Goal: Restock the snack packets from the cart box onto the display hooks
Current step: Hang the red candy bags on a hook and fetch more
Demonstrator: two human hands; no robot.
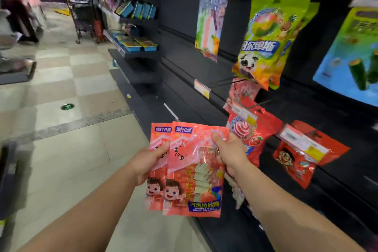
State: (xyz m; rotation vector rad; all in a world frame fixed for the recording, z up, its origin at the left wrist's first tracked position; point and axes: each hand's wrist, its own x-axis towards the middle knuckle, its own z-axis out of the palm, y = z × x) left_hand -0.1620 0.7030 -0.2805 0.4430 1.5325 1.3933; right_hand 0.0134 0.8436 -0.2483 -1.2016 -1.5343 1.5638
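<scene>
Two pink packets (190, 170) held overlapped in front of the dark display (184, 47). Left hand (149, 161) grips their left edge, thumb on the front; right hand (231, 153) pinches the front packet's top right. Bare hook (223, 84) above, beside hung red bags (251, 129).

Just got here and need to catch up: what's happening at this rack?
A person stands at a dark display rack holding two pink plastic snack packets, fanned one over the other. The left hand grips their left edge and the right hand pinches the front packet near its top. Neither packet is on a hook yet. A bare metal hook juts out above them, beside hanging red and green bags.
</scene>
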